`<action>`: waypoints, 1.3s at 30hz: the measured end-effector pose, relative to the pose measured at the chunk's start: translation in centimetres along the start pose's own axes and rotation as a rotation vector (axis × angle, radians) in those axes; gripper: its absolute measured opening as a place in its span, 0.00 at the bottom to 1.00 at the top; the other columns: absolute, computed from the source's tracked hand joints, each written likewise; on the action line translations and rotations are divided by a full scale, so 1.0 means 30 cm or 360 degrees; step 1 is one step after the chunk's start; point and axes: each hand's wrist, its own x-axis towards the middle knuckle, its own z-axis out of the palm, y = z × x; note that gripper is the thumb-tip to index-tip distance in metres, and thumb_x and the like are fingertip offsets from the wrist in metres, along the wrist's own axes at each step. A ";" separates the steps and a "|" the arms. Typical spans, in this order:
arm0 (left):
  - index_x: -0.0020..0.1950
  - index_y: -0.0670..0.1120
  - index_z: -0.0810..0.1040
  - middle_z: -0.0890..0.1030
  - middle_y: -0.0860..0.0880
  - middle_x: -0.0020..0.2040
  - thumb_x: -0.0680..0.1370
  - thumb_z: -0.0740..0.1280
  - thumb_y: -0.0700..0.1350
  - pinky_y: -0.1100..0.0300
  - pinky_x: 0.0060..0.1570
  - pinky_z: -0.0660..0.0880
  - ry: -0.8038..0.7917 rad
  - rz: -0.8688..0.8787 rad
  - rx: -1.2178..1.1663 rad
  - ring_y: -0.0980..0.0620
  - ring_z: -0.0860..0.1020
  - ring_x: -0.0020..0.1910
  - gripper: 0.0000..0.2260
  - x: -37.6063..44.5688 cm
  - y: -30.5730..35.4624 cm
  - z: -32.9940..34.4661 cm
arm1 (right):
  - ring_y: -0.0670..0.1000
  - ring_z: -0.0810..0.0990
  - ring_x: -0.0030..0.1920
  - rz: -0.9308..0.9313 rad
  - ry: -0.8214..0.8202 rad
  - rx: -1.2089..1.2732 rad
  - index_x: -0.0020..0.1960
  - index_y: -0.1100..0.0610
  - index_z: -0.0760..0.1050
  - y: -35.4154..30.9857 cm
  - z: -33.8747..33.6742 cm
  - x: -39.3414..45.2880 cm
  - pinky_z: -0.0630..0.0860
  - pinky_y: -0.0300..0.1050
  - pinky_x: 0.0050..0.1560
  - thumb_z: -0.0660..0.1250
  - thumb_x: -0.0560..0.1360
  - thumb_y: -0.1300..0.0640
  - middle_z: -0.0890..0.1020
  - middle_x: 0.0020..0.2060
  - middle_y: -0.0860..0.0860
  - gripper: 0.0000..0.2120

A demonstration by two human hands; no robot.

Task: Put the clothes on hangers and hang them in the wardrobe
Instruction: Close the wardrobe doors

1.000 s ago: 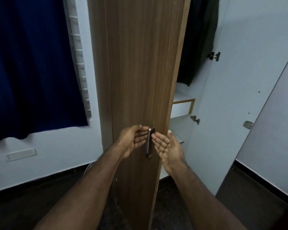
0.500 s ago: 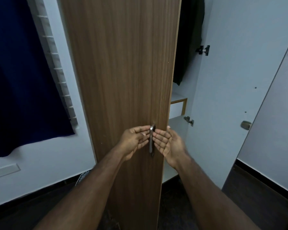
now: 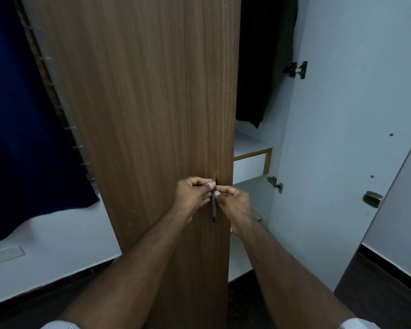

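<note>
- The wooden wardrobe door (image 3: 147, 115) stands in the middle of the view, its free edge on the right, with the wardrobe's inside showing past that edge.
- A slim dark metal handle (image 3: 214, 205) runs upright near the door's right edge, low down.
- The left hand (image 3: 192, 195) is on the left side of the handle, its fingers (image 3: 208, 185) curled in and pinching the handle's upper part with the thumb.
- The right hand (image 3: 235, 204) is just beside it on the right side of the handle, fingers curled round and gripping the same upper part; the two hands' fingertips nearly meet at the handle.
- Both forearms reach up from the lower edge of the view, with a bit of white sleeve (image 3: 356, 325) at each bottom corner.
- A dark garment (image 3: 263, 67) hangs inside the wardrobe, in the upper compartment to the right of the wooden door; its hanger is out of sight.
- Below the garment lies a white shelf (image 3: 249, 144) with a wood-trimmed front edge, and a white drawer front (image 3: 248, 167) under it.
- The wardrobe's other door (image 3: 342, 138) stands open on the right, showing its pale inner face with a black hinge (image 3: 296, 70) near the top and a metal hinge (image 3: 275, 184) lower down.
- A dark blue curtain (image 3: 26, 127) hangs on the left, over a white wall (image 3: 45, 245).
- The floor (image 3: 377, 293) is dark.
</note>
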 end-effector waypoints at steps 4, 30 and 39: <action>0.48 0.41 0.82 0.84 0.46 0.41 0.77 0.73 0.38 0.56 0.45 0.82 0.0062 0.0061 0.0048 0.51 0.82 0.39 0.02 0.105 -0.008 0.039 | 0.48 0.86 0.47 -0.0068 0.0066 -0.0070 0.49 0.52 0.83 0.018 0.000 0.096 0.81 0.39 0.46 0.70 0.77 0.63 0.87 0.42 0.49 0.07; 0.41 0.48 0.79 0.85 0.46 0.36 0.75 0.75 0.43 0.43 0.44 0.84 0.0372 0.0172 0.0382 0.44 0.86 0.39 0.06 0.632 -0.060 0.067 | 0.44 0.84 0.47 -0.0260 -0.0047 -0.0343 0.50 0.49 0.84 0.097 0.082 0.645 0.82 0.50 0.54 0.70 0.78 0.59 0.86 0.43 0.43 0.06; 0.43 0.45 0.78 0.85 0.44 0.38 0.77 0.74 0.41 0.55 0.41 0.83 0.0513 0.0128 0.0339 0.49 0.84 0.38 0.05 0.664 -0.041 0.091 | 0.44 0.83 0.48 -0.0329 -0.0244 -0.0429 0.53 0.51 0.85 0.102 0.080 0.742 0.81 0.45 0.52 0.69 0.79 0.58 0.85 0.45 0.43 0.07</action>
